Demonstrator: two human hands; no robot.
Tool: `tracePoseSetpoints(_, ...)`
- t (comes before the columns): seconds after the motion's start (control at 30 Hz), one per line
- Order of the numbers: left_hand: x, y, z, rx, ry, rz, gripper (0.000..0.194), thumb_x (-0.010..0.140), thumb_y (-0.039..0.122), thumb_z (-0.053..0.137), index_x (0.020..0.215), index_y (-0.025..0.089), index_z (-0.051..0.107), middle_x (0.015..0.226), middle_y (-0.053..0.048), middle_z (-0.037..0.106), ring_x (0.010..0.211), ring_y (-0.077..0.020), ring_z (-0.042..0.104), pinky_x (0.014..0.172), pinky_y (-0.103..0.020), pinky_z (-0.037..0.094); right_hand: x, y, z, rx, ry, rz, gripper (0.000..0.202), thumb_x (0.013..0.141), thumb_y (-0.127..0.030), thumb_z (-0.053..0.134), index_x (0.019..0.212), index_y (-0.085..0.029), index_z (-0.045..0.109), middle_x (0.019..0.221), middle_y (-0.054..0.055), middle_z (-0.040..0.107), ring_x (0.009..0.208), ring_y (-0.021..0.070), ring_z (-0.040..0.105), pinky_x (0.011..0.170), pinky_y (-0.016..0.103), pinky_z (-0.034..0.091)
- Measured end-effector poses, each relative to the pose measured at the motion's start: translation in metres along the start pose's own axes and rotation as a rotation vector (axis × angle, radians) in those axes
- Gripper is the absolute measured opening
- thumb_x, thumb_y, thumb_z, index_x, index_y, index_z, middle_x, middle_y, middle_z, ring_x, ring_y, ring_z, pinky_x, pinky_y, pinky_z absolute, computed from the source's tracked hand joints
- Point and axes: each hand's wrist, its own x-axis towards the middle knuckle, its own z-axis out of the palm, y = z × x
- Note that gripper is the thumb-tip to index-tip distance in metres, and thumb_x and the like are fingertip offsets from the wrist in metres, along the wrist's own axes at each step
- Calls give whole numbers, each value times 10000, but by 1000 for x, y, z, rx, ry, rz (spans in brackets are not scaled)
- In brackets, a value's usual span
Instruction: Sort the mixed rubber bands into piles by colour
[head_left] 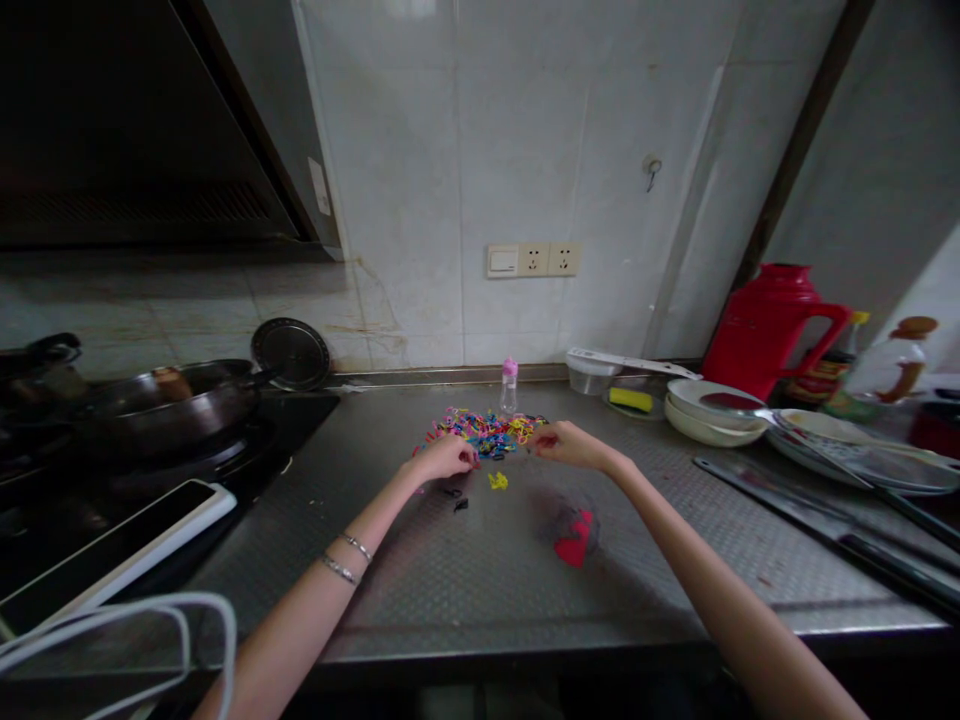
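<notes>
A heap of small colourful loops that look like rubber bands (491, 440) lies on the metal counter. My left hand (448, 457) is at the heap's near left edge, its fingers curled together; what they hold, if anything, is too small to make out. At the right edge, my right hand (562, 443) has its fingertips pinched, and their contents cannot be made out either. A little yellow cluster (498, 481) and a few black pieces (460, 504) lie nearer me. Behind the heap stands a small clear bottle with a pink cap (509, 372). A see-through bag with a red heart (574, 540) lies in front of my right hand.
A pan (180, 405) sits on the stove at left, near a white-edged device (112, 555) and a white cable (217, 605). Stacked bowls (709, 428), a plate (892, 465), a knife (757, 485) and a red flask (765, 330) occupy the right side.
</notes>
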Motion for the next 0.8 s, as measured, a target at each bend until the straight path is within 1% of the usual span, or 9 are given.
tracePoseSetpoints(0.07, 1, 1, -1, -20, 17, 18, 175, 669, 170, 528, 732, 151, 690, 664, -17, 659, 595, -114, 549, 564, -179, 363, -7, -1, -5, 15, 22, 27, 280, 643, -140, 463, 819, -149, 680, 714, 12, 656, 643, 125, 559, 594, 207, 408)
tracePoseSetpoints(0.13, 3, 6, -2, -58, 44, 48, 188, 693, 178, 513, 749, 139, 687, 695, -26, 664, 627, -118, 557, 597, -184, 376, -14, -2, -10, 27, 46, 54, 266, 656, -157, 474, 825, -145, 679, 712, 20, 659, 654, 134, 571, 600, 215, 419)
tracePoseSetpoints(0.27, 13, 30, 0, -105, 105, 81, 206, 730, 209, 499, 779, 126, 681, 744, -45, 668, 664, -131, 571, 623, -199, 386, -26, -5, -18, 105, 112, 97, 257, 667, -184, 494, 849, -144, 671, 740, 34, 667, 679, 144, 588, 614, 231, 441)
tracePoseSetpoints(0.4, 24, 59, 12, -39, 121, 64, 204, 729, 238, 522, 808, 147, 686, 763, -47, 672, 663, -142, 576, 619, -214, 384, -36, -10, -21, 212, 187, 141, 261, 688, -209, 488, 871, -135, 658, 735, 45, 664, 646, 140, 588, 574, 232, 446)
tracePoseSetpoints(0.5, 27, 74, 23, -1, 108, 36, 205, 730, 249, 528, 815, 158, 691, 773, -54, 676, 661, -146, 578, 610, -218, 386, -42, -14, -18, 229, 268, 169, 258, 687, -226, 500, 866, -127, 659, 729, 53, 662, 631, 138, 582, 557, 226, 438)
tracePoseSetpoints(0.63, 26, 80, 31, -8, 111, 5, 209, 734, 245, 524, 823, 163, 695, 795, -52, 679, 689, -142, 583, 632, -214, 394, -41, -13, -8, 193, 327, 188, 249, 679, -232, 504, 834, -124, 667, 720, 50, 665, 643, 144, 579, 559, 217, 423)
tracePoseSetpoints(0.7, 25, 79, 31, -33, 124, -1, 215, 733, 236, 519, 833, 161, 694, 804, -48, 680, 702, -138, 583, 647, -212, 399, -38, -10, -1, 145, 344, 194, 251, 678, -226, 497, 829, -130, 673, 712, 42, 665, 642, 143, 574, 566, 214, 412)
tracePoseSetpoints(0.8, 22, 74, 26, -90, 172, 8, 226, 731, 227, 509, 835, 149, 694, 797, -46, 680, 697, -133, 580, 652, -211, 401, -29, -5, 8, 42, 363, 203, 259, 672, -202, 487, 827, -136, 684, 702, 38, 663, 639, 137, 567, 581, 208, 396)
